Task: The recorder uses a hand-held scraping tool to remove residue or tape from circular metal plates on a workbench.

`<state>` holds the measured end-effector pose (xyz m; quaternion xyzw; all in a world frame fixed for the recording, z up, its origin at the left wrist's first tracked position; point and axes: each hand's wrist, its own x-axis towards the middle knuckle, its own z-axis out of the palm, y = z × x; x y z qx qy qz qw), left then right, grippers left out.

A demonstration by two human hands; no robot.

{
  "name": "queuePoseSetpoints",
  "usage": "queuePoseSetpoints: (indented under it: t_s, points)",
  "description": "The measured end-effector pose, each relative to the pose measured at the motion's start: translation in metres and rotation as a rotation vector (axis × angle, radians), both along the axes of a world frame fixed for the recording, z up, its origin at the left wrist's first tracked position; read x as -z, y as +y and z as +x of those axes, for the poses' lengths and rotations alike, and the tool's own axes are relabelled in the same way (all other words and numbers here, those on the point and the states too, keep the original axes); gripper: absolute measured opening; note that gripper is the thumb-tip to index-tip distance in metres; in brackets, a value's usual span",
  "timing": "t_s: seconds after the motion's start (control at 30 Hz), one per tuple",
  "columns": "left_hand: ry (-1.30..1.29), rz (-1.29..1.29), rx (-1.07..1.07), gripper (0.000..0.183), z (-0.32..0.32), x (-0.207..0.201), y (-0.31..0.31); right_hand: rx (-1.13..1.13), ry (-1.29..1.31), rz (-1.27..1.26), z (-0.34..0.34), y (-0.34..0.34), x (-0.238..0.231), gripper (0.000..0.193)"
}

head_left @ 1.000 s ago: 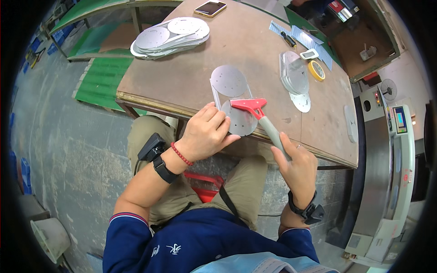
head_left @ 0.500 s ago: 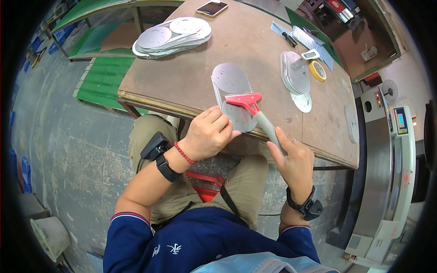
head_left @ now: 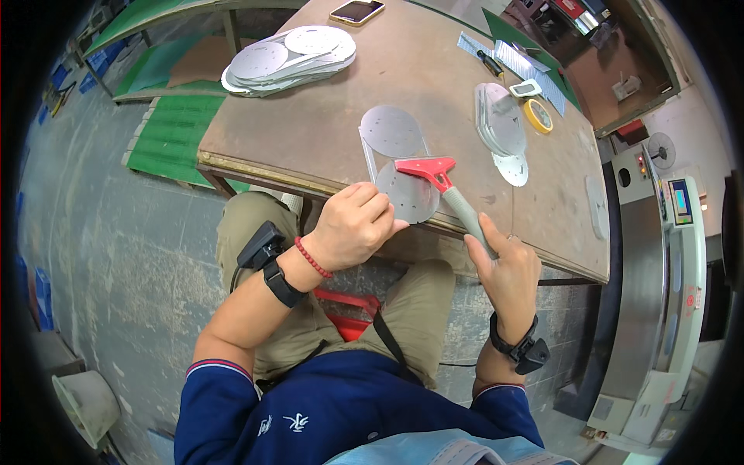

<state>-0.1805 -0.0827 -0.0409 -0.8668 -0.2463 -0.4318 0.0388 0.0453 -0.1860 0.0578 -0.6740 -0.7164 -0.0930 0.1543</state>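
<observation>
A flat silver metal plate (head_left: 390, 132) with two round ends joined by narrow side strips lies at the table's front edge, its near end slightly overhanging. My left hand (head_left: 356, 226) is closed, fingers curled, at the near left rim of the plate and pinching it there; the fingertips are partly hidden. In my right hand (head_left: 508, 267) is the grey handle of a scraper (head_left: 463, 208). Its wide red head rests over the near round end of the plate, its blade edge pointing away from me.
Similar plates form a large stack (head_left: 291, 66) at the back left and a smaller stack (head_left: 500, 120) to the right. A phone (head_left: 356, 12), yellow tape roll (head_left: 538, 115), screwdriver (head_left: 490, 63) and small white device (head_left: 526, 88) lie farther back. A machine (head_left: 682, 232) stands on the right.
The scraper has slid a little to the right over the plate, my right hand moving with it. My left hand stays at the plate's rim.
</observation>
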Motion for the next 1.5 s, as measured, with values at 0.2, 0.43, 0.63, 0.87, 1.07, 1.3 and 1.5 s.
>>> queuePoseSetpoints:
  t_s: [0.2,0.43,0.63,0.87,1.07,1.3,1.5]
  points:
    - [-0.003,0.005,0.01,0.026,-0.002,-0.001,-0.001,0.033,-0.013,-0.03,0.003,-0.012,-0.001,0.041]
    - [-0.012,-0.006,0.014,0.024,-0.003,-0.004,-0.002,0.008,0.052,-0.023,0.009,-0.025,-0.011,0.04]
    - [-0.035,-0.041,0.027,0.024,0.001,-0.004,-0.001,0.088,-0.019,0.033,0.016,-0.009,0.003,0.04]
    - [-0.048,-0.018,0.034,0.025,-0.003,-0.002,-0.003,0.053,0.006,0.043,0.013,-0.023,-0.004,0.039]
    - [-0.048,-0.011,0.042,0.026,0.0,-0.003,-0.001,0.099,0.122,0.082,0.016,-0.019,0.001,0.038]
    - [0.039,-0.084,0.025,0.046,-0.012,-0.016,-0.001,0.163,0.259,0.125,0.028,-0.025,0.012,0.037]
    - [0.275,-0.247,-0.071,0.08,-0.015,-0.012,0.006,0.129,0.384,0.135,0.037,-0.044,0.019,0.037]
